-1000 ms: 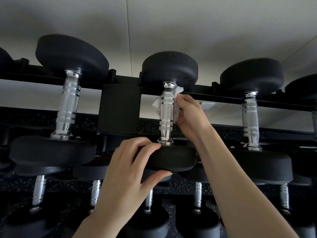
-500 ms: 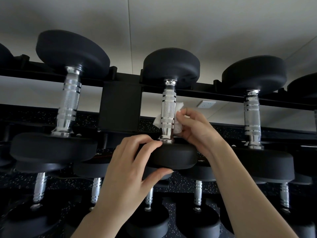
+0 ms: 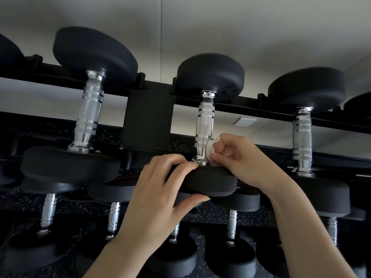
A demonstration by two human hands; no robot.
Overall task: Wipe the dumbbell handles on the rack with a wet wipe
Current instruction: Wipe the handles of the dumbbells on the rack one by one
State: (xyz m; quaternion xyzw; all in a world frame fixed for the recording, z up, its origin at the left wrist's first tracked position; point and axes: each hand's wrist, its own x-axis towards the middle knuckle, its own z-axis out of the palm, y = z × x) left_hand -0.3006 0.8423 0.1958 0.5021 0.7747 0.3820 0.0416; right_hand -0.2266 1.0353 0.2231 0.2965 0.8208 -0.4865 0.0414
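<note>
a crumpled wet wipe (image 3: pixel 211 151) is being pinched by the right hand (image 3: pixel 239 157) against the chrome dumbbell handle (image 3: pixel 204 125) base, while the near weight head (image 3: pixel 210 181) is being gripped by the left hand (image 3: pixel 160 195), seemingly for steadiness

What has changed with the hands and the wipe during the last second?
The right hand slid the wet wipe down the middle dumbbell handle, from its top to its base. The left hand still grips the near weight head.

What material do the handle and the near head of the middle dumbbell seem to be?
Handle: apparently chromed steel, bright and mirror-like, with knurled bands.
Near head: probably rubber or urethane, matte black with no glare; the core cannot be seen.
</note>
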